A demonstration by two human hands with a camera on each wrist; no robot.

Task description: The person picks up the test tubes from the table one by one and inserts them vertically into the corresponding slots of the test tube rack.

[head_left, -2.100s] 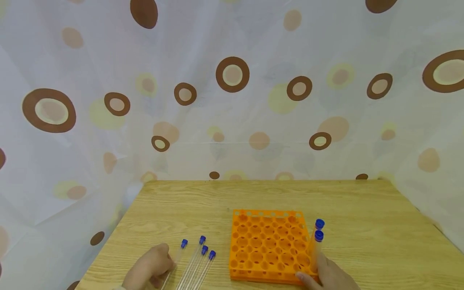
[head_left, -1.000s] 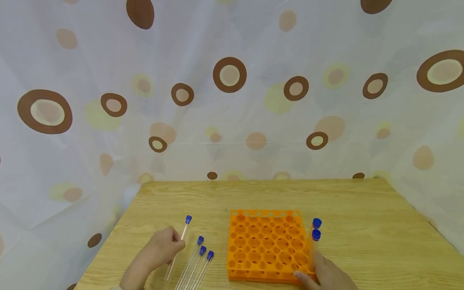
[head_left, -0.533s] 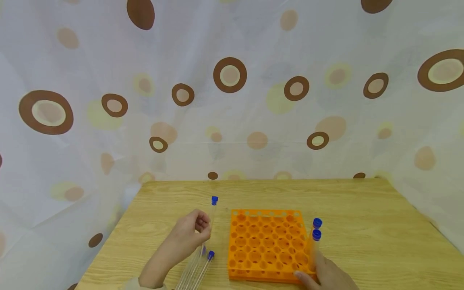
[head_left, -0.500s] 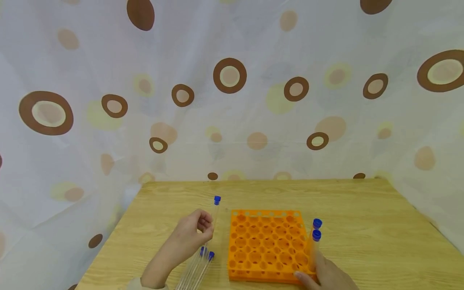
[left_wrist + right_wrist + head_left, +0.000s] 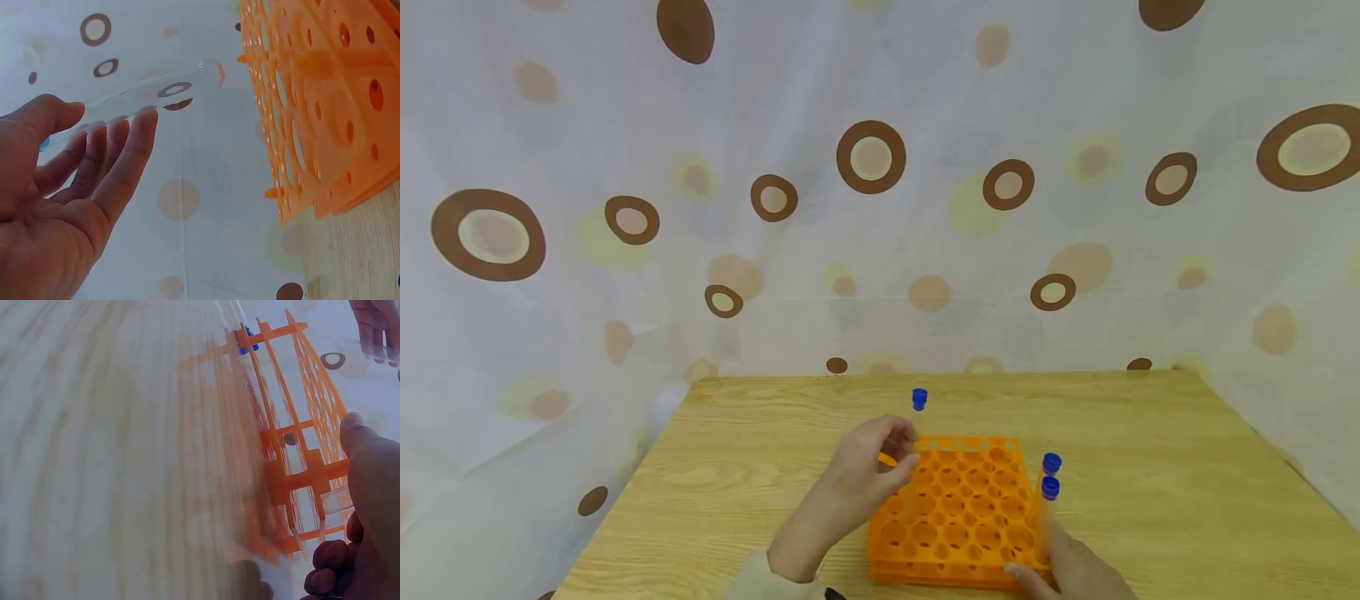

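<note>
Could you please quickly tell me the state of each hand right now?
Left hand: holding a clear tube, pinched between thumb and fingers.
Right hand: gripping the orange rack by its near right corner.

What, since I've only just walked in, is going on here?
A person's left hand pinches a clear tube with a blue cap; its rounded end is apart from the orange rack, not yet in a hole. The right hand grips the rack's near right corner on the wooden table. Two blue-capped tubes stand along the rack's right edge.
</note>
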